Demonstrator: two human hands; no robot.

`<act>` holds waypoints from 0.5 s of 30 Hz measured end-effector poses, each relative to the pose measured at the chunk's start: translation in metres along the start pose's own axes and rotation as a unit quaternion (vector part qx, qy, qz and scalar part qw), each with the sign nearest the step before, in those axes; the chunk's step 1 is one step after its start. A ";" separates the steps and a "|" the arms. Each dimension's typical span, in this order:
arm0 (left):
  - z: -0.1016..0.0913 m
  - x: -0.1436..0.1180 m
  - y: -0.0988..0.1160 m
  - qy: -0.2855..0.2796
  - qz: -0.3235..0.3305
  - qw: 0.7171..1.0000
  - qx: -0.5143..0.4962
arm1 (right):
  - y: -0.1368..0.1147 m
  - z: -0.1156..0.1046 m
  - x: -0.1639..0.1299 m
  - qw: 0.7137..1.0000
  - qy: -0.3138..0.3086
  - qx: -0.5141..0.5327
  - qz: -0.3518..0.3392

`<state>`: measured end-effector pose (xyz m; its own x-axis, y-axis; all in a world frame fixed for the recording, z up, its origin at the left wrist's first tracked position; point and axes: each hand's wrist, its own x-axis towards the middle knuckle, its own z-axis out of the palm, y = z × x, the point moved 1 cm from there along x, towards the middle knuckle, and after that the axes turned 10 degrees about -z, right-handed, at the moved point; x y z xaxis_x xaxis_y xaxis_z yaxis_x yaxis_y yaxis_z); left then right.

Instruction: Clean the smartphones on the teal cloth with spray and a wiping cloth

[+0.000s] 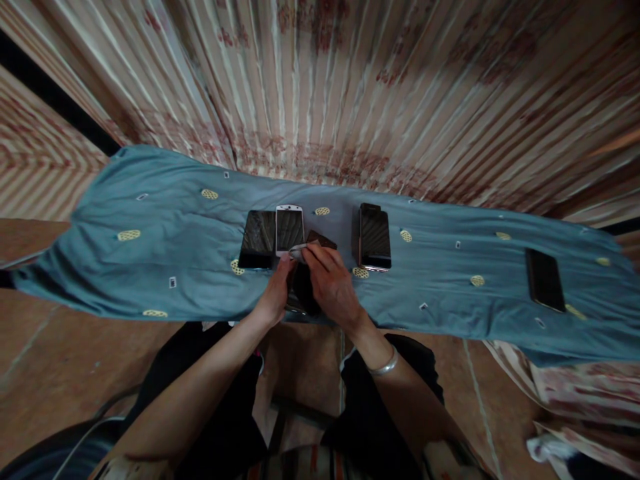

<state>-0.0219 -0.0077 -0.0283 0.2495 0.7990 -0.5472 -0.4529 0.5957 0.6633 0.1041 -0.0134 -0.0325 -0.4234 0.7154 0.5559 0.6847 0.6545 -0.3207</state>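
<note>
Close together over the middle of the table are my left hand (274, 291) and my right hand (334, 288). Both are closed at the fingertips on a small pale grey cloth (299, 251), which is crumpled and partly covered by the fingers. A dark phone (303, 290) lies between and under the hands, partly hidden. Just beyond my left hand are a white phone (290, 230) and, to its left, a larger black phone (257, 239). The corner of a dark brown object (321, 239) shows beyond my right fingers.
A blue-green patterned cloth (190, 267) covers the long narrow table. Right of my hands, a black phone (375, 237) lies on another device. One more black phone (545, 280) lies far right. A pleated curtain (320, 100) hangs behind the table.
</note>
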 end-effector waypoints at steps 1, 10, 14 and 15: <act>-0.001 0.001 0.001 0.006 0.001 1.000 -0.010 | -0.003 0.000 0.000 1.000 -0.006 0.001 -0.004; 0.000 0.006 0.000 0.011 0.010 1.000 -0.024 | -0.004 -0.002 -0.001 1.000 0.003 -0.004 -0.018; -0.006 0.010 0.000 0.013 0.006 0.999 -0.038 | -0.010 -0.001 -0.002 1.000 -0.022 0.003 -0.021; -0.008 0.012 0.001 0.011 0.006 0.999 -0.043 | -0.013 0.000 -0.002 0.999 -0.032 0.010 -0.024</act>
<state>-0.0268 0.0018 -0.0380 0.2246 0.8031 -0.5519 -0.5282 0.5763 0.6237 0.0959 -0.0230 -0.0295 -0.4927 0.6964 0.5217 0.6512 0.6928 -0.3098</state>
